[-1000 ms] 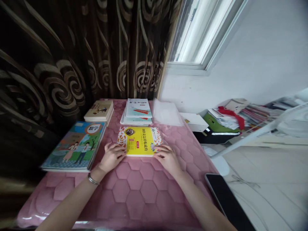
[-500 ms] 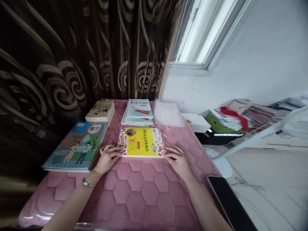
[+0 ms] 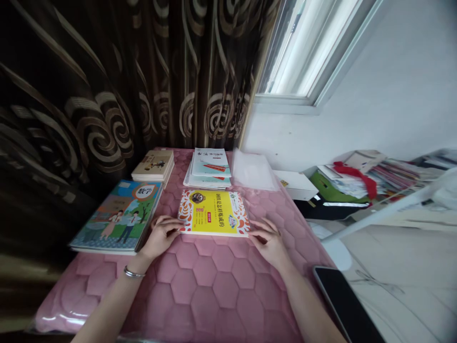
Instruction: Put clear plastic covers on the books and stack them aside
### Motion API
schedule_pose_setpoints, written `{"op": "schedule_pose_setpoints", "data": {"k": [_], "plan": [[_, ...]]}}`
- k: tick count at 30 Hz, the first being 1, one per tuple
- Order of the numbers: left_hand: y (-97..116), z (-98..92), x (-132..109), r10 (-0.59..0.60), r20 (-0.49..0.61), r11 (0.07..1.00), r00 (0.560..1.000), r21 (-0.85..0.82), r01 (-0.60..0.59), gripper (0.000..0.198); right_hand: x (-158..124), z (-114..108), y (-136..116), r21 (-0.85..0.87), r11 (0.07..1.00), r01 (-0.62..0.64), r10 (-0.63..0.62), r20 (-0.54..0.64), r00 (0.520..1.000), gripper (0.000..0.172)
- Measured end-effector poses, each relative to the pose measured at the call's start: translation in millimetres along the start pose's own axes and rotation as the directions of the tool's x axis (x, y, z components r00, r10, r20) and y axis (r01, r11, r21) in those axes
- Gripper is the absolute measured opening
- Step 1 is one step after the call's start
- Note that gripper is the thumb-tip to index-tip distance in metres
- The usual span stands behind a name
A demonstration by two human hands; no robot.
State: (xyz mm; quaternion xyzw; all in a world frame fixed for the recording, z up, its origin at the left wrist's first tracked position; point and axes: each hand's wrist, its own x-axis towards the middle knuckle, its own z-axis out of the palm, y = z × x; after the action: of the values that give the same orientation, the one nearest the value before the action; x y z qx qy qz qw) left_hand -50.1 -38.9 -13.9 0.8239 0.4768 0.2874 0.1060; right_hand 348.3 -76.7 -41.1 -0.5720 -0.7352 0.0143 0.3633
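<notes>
A dark curtain [image 3: 107, 85] with pale swirl patterns hangs across the back and left, ending beside a bright window [image 3: 307, 47] set in a white wall. Below them a table covered by a pink quilted cover [image 3: 214, 286] with a hexagon pattern fills the lower middle. To the right, off the table, a heap of papers and books [image 3: 360, 174] lies with a red ribbon across it, and a dark tablet screen [image 3: 346, 305] sits at the table's near right corner.

On the left of the cover lies a large maths textbook [image 3: 117, 216] with a green and blue illustrated front. At the far edge sit a stack of white and teal workbooks [image 3: 209, 167], a smaller stack of beige books [image 3: 154, 165] to its left, and a clear plastic sleeve [image 3: 253, 169] to its right.

In the middle of the cover, just in front of the workbooks, a yellow book [image 3: 213, 218] lies flat and closed. The left hand [image 3: 160, 236], a metal bracelet [image 3: 133, 272] on its wrist, rests at the book's near left corner, fingers loosely curled with the tips touching the edge. The right hand [image 3: 270, 240] lies at the near right corner, fingers slightly spread and flat on the cover, fingertips at the book's edge.
</notes>
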Motion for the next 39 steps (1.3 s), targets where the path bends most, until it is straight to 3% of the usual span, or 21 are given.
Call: {"op": "schedule_pose_setpoints", "data": {"k": [3,6,10,14,18,23,31,39], "plan": [[20,-0.7,1,-0.014,0.015,0.994,1.0,0.109,0.012,0.031,5,-8,-20,-0.069,0.997,0.025,-0.018,0.102,0.995,0.02],[49,7.8,9,0.014,0.018,0.986,1.0,0.165,-0.017,0.031,16,-4,-55,-0.1,0.992,0.076,-0.059,0.164,0.985,0.025],[80,27.7,25,0.07,0.0,0.983,0.998,0.171,-0.069,0.016,33,23,-104,-0.039,0.987,0.157,-0.148,0.171,0.974,0.013],[82,40.0,33,0.116,-0.015,0.979,0.993,0.173,-0.112,0.012,43,52,-122,-0.007,0.984,0.178,-0.172,0.22,0.96,0.005],[71,40.5,33,0.173,-0.007,0.974,0.985,0.148,-0.17,0.012,43,59,-113,0.037,0.984,0.172,-0.176,0.174,0.969,0.011],[58,30.9,29,0.195,0.016,0.972,0.981,0.131,-0.196,0.012,36,42,-87,0.034,0.99,0.139,-0.142,0.108,0.984,0.014],[14,2.4,9,0.064,0.027,0.993,0.998,0.1,-0.066,0.012,15,3,-27,-0.052,0.997,0.048,-0.046,0.046,0.998,0.019],[-1,2.1,0,-0.012,0.052,0.999,0.999,0.038,0.01,0.021,8,2,-6,0.042,0.999,-0.015,0.014,0.035,0.999,0.021]]}}
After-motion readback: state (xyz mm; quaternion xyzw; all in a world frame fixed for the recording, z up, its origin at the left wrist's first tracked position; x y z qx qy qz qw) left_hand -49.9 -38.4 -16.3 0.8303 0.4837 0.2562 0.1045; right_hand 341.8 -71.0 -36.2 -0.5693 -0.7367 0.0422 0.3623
